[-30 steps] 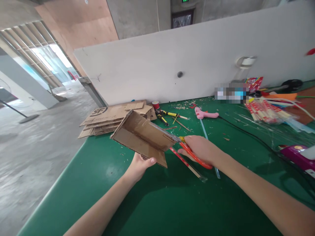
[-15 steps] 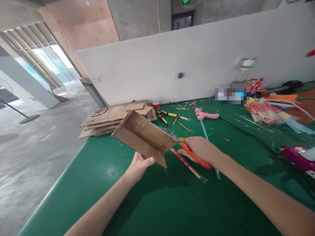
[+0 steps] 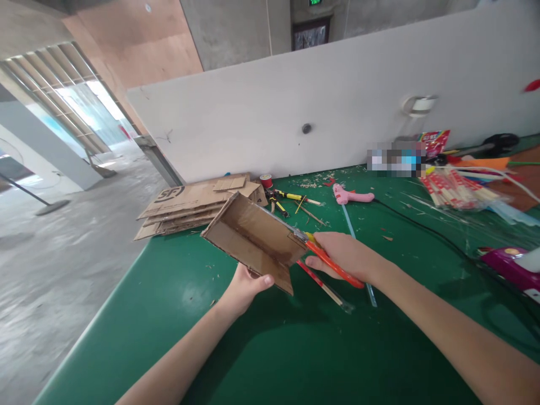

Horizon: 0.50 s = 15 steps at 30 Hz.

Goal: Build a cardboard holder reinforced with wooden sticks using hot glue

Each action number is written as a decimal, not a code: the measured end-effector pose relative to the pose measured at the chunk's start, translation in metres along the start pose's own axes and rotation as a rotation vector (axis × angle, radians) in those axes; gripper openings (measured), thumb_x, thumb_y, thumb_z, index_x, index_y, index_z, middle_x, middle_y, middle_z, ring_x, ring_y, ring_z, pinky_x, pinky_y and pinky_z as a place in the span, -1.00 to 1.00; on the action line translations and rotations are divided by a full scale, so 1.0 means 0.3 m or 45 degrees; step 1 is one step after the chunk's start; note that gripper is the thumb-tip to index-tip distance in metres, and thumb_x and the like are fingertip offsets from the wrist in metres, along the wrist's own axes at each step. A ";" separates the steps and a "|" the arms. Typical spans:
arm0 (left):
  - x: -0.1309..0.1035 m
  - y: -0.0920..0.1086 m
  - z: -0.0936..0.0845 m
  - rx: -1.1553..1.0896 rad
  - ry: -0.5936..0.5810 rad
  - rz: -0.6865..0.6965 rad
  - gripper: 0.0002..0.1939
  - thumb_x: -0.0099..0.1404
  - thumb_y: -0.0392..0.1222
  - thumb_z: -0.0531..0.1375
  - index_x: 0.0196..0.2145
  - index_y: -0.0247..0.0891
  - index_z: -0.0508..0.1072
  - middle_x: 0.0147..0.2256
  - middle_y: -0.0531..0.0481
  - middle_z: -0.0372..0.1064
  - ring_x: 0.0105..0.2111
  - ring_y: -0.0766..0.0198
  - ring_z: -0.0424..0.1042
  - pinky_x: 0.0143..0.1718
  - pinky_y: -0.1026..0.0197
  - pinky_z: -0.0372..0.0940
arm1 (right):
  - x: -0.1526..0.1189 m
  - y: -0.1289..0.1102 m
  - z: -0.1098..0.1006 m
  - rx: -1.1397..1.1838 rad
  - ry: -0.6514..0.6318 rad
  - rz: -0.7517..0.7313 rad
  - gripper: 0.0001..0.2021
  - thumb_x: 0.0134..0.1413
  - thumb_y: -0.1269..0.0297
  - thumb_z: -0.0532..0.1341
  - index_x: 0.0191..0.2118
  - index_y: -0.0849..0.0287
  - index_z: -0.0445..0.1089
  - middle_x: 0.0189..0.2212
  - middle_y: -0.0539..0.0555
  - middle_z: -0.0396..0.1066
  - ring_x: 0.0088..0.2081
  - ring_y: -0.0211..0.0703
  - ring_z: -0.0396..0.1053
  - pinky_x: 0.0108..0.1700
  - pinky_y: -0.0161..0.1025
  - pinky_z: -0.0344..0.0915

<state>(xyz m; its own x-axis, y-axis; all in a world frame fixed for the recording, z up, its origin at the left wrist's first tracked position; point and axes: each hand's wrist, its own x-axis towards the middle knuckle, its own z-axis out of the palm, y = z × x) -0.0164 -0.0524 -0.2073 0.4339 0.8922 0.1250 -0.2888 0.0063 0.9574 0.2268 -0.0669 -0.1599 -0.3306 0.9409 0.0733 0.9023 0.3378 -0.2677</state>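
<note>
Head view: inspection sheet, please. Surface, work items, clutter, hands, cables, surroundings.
Surface: green table, small scraps scattered on it.
Work items: folded cardboard piece; orange-handled tool, its tip at the cardboard's edge.
Clutter: cardboard stack, pink glue gun, wrapped sticks.
Hands: left hand grips the cardboard piece; right hand grips the tool.
Cables: black cord runs rightward from the glue gun.
Surroundings: white panel behind the table; grey floor at left.

A pink glue gun (image 3: 353, 196) lies on the green surface (image 3: 139, 315); left of the glue gun sit a red spool (image 3: 265, 180) and yellow-and-black pliers (image 3: 290, 195), right of it wrapped sticks (image 3: 451, 190) and a purple appliance (image 3: 504, 259)
</note>
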 end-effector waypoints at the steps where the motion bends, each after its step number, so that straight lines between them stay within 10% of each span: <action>1: 0.003 0.001 -0.001 -0.017 0.020 0.016 -0.24 -0.06 0.01 0.41 0.06 -0.29 0.31 -0.02 -0.23 0.41 0.03 -0.07 0.36 0.05 -0.06 0.26 | -0.001 0.003 -0.005 0.012 -0.017 0.011 -0.63 0.16 -0.10 0.01 -0.42 0.12 0.13 -0.43 0.08 0.37 -0.42 -0.12 0.34 -0.45 -0.25 0.09; 15: -0.012 0.023 0.026 0.137 0.089 -0.036 -0.33 -0.12 0.07 0.42 -0.10 -0.34 0.42 -0.15 -0.22 0.47 -0.09 -0.04 0.43 -0.06 0.02 0.33 | -0.006 -0.015 -0.001 -0.050 0.056 0.071 -0.58 0.09 -0.19 0.03 -0.38 0.13 0.18 -0.41 0.12 0.37 -0.40 -0.06 0.35 -0.46 -0.22 0.13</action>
<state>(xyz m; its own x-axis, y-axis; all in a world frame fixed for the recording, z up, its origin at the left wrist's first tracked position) -0.0134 -0.0589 -0.1991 0.3789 0.9217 0.0830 -0.1826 -0.0134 0.9831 0.2235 -0.0701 -0.1585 -0.2681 0.9580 0.1018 0.9293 0.2850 -0.2348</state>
